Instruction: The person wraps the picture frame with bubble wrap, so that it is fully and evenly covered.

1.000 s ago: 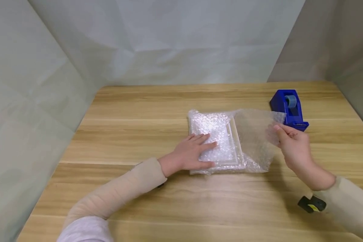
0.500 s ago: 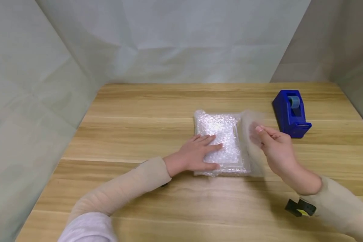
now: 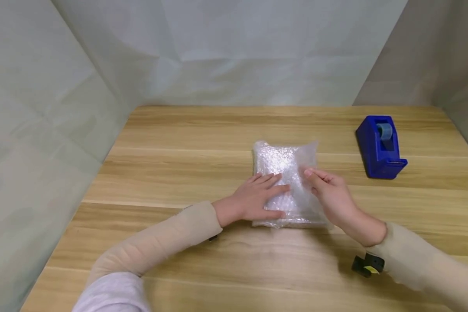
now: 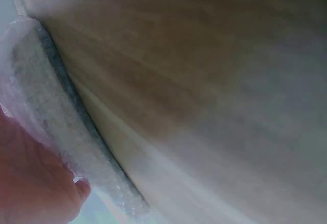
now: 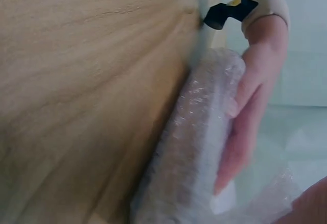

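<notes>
A flat picture frame [image 3: 277, 161] wrapped in clear bubble wrap lies on the table; only its outline shows through the film. My left hand [image 3: 256, 200] rests on its left part, fingers spread over the wrap. Between thumb and fingers, my right hand [image 3: 333, 197] pinches the loose flap of bubble wrap [image 3: 306, 155], lifted over the right side of the frame. In the left wrist view, the wrapped edge [image 4: 66, 112] stands beside the left hand [image 4: 30, 178]. From the right wrist, the wrapped side [image 5: 189, 132] appears with the left hand [image 5: 250, 106] on top.
A blue tape dispenser [image 3: 380, 147] with a roll of clear tape stands at the back right of the wooden table [image 3: 179, 173]. Pale sheeting [image 3: 238, 52] hangs behind the table and along its sides. A black wrist camera [image 3: 368, 265] hangs under the right forearm.
My right hand has moved left, folding the bubble wrap flap from beyond the frame's right side to over it. The left hand stays pressed on the wrap.
</notes>
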`<move>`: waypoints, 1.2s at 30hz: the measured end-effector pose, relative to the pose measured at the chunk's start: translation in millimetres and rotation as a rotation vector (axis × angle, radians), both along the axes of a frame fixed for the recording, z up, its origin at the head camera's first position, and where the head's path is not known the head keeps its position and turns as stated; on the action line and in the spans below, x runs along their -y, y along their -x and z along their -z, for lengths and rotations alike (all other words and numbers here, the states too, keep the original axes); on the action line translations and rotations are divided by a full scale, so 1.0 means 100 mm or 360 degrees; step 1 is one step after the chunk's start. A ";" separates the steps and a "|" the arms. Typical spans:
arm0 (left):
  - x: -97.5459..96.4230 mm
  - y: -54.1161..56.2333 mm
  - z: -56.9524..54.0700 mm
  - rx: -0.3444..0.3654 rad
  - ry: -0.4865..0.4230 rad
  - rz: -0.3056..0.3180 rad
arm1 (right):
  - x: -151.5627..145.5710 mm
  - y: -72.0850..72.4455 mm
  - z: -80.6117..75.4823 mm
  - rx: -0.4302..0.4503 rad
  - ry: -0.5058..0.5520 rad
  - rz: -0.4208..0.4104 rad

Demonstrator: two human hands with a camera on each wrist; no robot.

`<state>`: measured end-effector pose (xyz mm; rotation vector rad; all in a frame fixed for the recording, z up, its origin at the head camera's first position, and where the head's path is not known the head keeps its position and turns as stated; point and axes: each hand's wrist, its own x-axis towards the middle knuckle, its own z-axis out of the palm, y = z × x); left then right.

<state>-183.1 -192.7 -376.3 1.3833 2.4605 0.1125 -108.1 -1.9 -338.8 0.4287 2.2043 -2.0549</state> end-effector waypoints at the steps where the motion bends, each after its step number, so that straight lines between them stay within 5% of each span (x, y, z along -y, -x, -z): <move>1: 0.00 0.00 0.00 0.0005 -0.0013 -0.0013 | 0.01 0.01 0.00 0.0002 0.0010 -0.0004; 8: -0.03 0.05 -0.01 0.0161 -0.0236 -0.0139 | 0.05 0.07 0.06 0.0055 -0.0025 -0.0038; 14: -0.05 0.07 0.02 0.0313 -0.0439 -0.0271 | 0.07 0.10 0.15 0.0081 -0.0382 -0.0125; 21: -0.04 0.09 0.05 0.0580 -0.0738 -0.0399 | 0.09 0.14 0.22 -0.0096 -0.0730 -0.0289; 24: -0.02 0.08 0.06 0.0612 -0.0812 -0.0405 | 0.08 0.13 0.23 -0.0151 -0.0876 -0.0391; 30: 0.00 0.06 0.06 0.0522 -0.0780 -0.0346 | 0.06 0.14 0.25 -0.0270 -0.1024 -0.0567; 33: 0.00 0.01 0.05 0.0271 -0.0654 -0.0309 | 0.03 0.15 0.26 -0.0306 -0.0975 -0.0615; 36: -0.01 -0.06 0.02 -0.0100 -0.0470 -0.0255 | -0.01 0.17 0.28 -0.0304 -0.0881 -0.0645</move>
